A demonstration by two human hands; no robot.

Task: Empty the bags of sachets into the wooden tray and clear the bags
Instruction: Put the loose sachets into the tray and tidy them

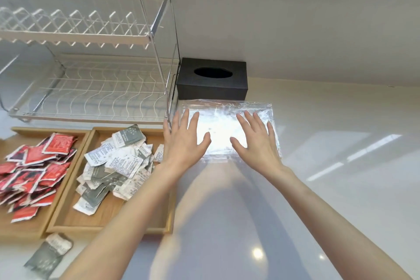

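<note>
Both hands' fingers spread flat, left hand [184, 141], right hand [258, 141], pressing clear, empty, crinkled bag [223, 118].

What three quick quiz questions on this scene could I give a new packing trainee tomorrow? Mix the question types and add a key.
1. True or false: both hands lie flat with straight fingers on the clear plastic bag.
2. Which sachets fill the tray compartment nearest the left hand? A) red B) grey and white C) none
3. Fill in: behind the bag, against the wall, stands a black ____.

Key:
1. True. The left hand and the right hand both press on the bag, which lies on the white counter.
2. B. The grey and white sachets fill it; the red sachets lie one compartment further left in the wooden tray.
3. Tissue box.
</note>
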